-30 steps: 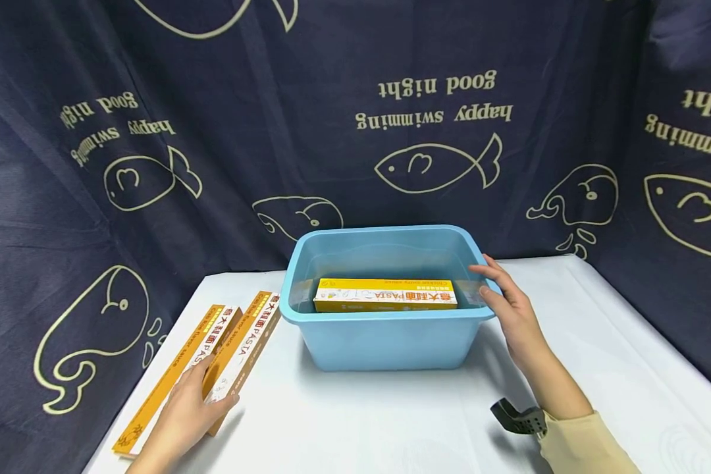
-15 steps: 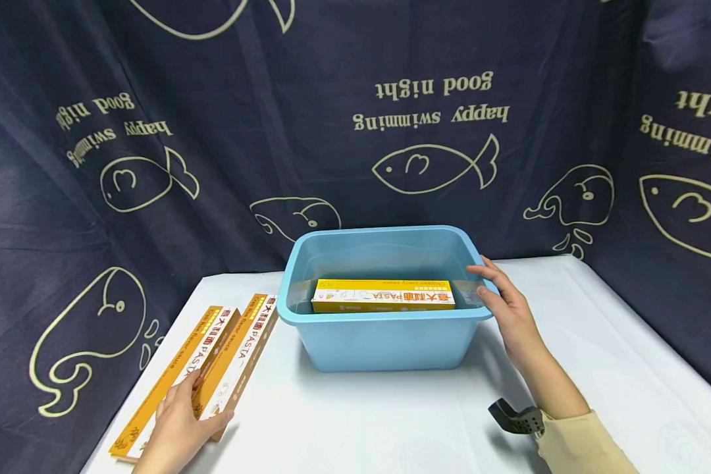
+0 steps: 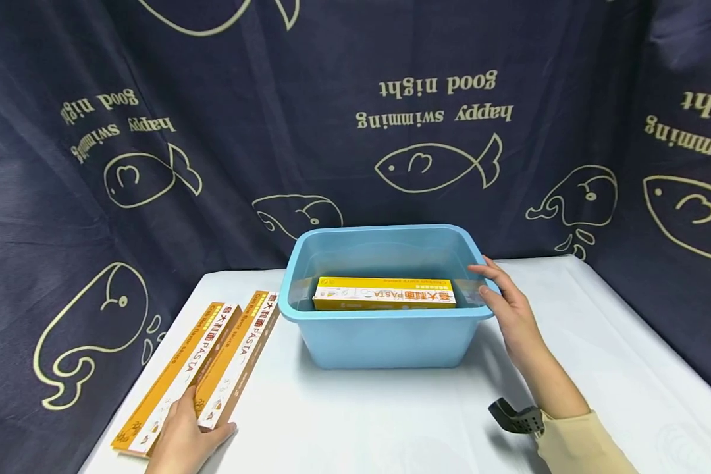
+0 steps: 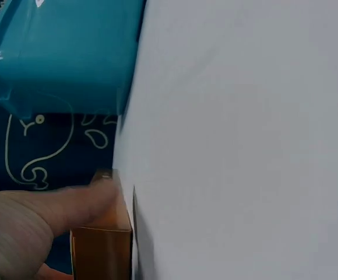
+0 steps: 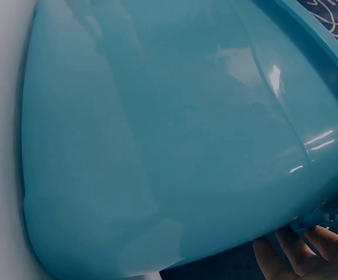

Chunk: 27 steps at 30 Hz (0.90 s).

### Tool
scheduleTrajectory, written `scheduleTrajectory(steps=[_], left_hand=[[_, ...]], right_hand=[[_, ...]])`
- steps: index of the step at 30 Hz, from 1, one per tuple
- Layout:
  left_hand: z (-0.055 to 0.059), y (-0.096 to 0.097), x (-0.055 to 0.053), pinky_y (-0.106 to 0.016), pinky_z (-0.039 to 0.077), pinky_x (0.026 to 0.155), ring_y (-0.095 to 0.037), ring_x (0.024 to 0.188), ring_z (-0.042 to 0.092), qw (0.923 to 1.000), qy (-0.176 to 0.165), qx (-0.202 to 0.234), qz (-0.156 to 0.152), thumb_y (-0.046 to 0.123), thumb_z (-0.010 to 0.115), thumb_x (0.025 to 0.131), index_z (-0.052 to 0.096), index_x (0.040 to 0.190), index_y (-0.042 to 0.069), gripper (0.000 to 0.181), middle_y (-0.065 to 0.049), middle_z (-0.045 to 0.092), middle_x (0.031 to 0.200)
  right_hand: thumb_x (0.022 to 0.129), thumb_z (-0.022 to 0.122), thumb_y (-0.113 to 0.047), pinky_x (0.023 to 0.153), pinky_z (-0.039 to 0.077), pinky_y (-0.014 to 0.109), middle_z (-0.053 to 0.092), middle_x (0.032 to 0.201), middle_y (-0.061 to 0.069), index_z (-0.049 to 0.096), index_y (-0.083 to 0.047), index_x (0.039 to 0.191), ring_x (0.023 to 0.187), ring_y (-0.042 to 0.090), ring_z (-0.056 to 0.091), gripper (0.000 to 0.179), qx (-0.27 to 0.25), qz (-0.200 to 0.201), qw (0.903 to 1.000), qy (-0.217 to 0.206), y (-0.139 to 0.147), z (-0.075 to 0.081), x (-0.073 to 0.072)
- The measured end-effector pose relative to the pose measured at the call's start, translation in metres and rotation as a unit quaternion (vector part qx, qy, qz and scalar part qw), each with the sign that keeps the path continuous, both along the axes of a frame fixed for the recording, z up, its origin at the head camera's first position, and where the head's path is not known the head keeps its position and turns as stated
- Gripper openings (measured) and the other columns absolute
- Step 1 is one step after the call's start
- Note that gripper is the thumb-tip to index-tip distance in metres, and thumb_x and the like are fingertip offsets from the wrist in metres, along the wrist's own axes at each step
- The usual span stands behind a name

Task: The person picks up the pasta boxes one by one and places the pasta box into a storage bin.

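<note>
Two long pasta boxes lie side by side at the left of the table in the head view. My left hand (image 3: 184, 438) is at the near end of the right-hand pasta box (image 3: 234, 365), thumb on one side and fingers on the other. The left wrist view shows the thumb (image 4: 81, 204) across this box (image 4: 102, 254). The other pasta box (image 3: 174, 382) lies left of it, partly behind the hand. My right hand (image 3: 509, 306) holds the right rim of the blue tub (image 3: 385, 342). A yellow and white pasta box (image 3: 385, 294) lies inside the tub.
The white-covered table (image 3: 355, 421) extends in front of the tub and to its right. A dark blue curtain (image 3: 308, 131) with fish and whale drawings hangs behind and along both sides. A dark strap device (image 3: 518, 418) is on the right wrist.
My left hand has slid back along the right-hand pasta box to its near end, uncovering more of both boxes. The right hand and the tub have stayed in place.
</note>
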<state>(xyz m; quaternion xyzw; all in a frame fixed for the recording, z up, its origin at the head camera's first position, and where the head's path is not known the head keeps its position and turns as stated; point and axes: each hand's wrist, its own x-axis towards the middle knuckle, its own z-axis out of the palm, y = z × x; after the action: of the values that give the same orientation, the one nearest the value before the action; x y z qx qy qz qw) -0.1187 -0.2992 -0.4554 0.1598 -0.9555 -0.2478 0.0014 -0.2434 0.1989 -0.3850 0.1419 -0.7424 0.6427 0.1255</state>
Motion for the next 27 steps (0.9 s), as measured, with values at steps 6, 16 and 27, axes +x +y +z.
scheduleTrajectory(steps=[6, 16, 27], left_hand=[[-0.004, -0.002, 0.002, -0.066, 0.04, 0.101, -0.057, 0.118, 0.048, 0.9997, 0.021, -0.008, 0.002, 0.035, 0.085, 0.073, 0.027, 0.143, -0.019, 0.106, -0.045, 0.042, 0.131], [0.006, -0.008, 0.002, -0.063, 0.043, 0.097, -0.056, 0.117, 0.052, 0.9982, -0.013, 0.035, 0.047, 0.047, 0.079, 0.078, 0.034, 0.144, -0.013, 0.1, -0.042, 0.046, 0.136], [0.02, -0.01, 0.0, -0.046, 0.043, 0.094, -0.044, 0.119, 0.053, 0.9926, 0.009, 0.099, 0.069, 0.053, 0.076, 0.081, 0.037, 0.148, -0.004, 0.096, -0.036, 0.048, 0.14]], right_hand=[[0.103, 0.048, -0.021, 0.118, 0.002, 0.071, 0.02, 0.168, 0.005, 0.051, -0.006, 0.14, 0.157, 0.031, 0.003, 0.04, 0.002, 0.001, 1.0, 0.002, -0.001, 0.0, -0.001], [0.103, 0.047, -0.02, 0.117, 0.003, 0.072, 0.019, 0.168, 0.006, 0.051, -0.005, 0.14, 0.157, 0.032, 0.003, 0.039, 0.009, -0.002, 1.0, -0.002, -0.002, 0.0, -0.001], [0.103, 0.048, -0.022, 0.117, 0.003, 0.072, 0.02, 0.168, 0.005, 0.052, -0.006, 0.139, 0.157, 0.032, 0.003, 0.039, 0.002, -0.005, 1.0, 0.0, 0.0, -0.001, 0.0]])
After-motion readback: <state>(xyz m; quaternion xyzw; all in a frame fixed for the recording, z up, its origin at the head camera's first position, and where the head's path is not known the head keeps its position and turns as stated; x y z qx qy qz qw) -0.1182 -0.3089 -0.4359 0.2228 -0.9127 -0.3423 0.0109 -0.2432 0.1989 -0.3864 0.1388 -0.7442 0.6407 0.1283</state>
